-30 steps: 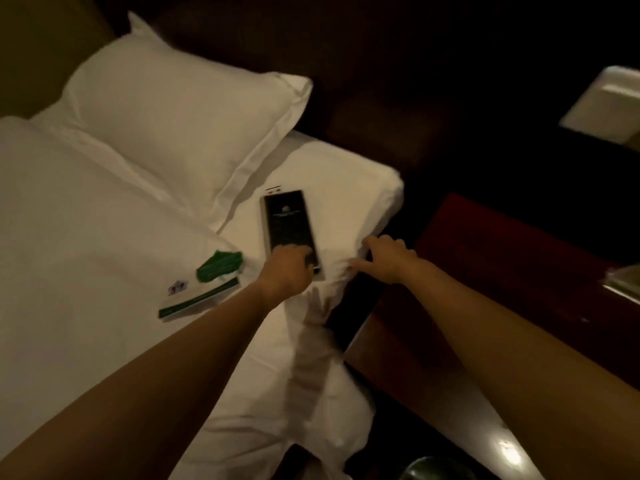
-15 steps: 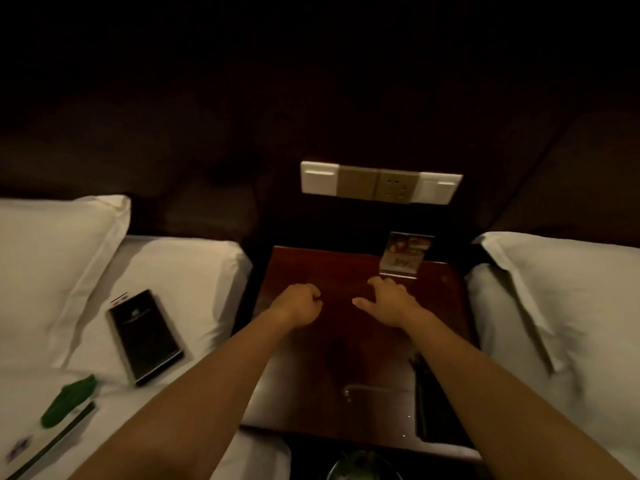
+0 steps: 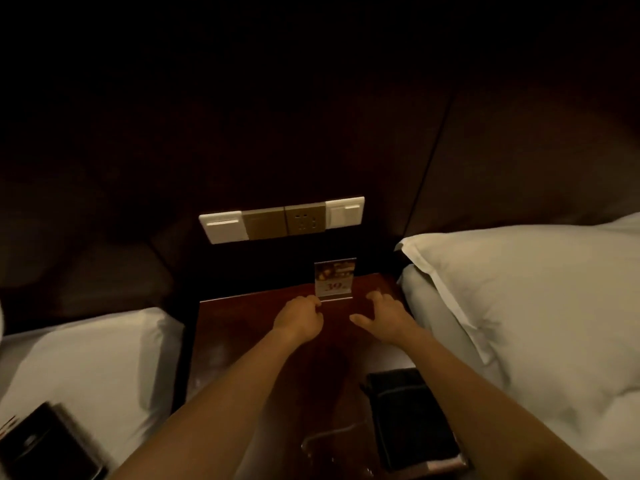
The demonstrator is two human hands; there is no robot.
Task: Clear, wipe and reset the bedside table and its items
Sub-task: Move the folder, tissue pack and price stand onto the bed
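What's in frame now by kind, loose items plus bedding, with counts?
Sign stand: 1, upright at the table's back edge
Black folder: 2, one on the table's near right, one on the left bed
Pillow: 1, on the right bed
Total: 4

A small card stand [image 3: 334, 279], seemingly acrylic, stands upright at the dark-red bedside table's [image 3: 239, 341] back edge.

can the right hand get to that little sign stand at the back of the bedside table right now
Probably yes. The right hand is spread open on the bedside table just right of the sign stand, with bare wood between them. The left hand already touches the stand's left base edge, leaving its right side free.
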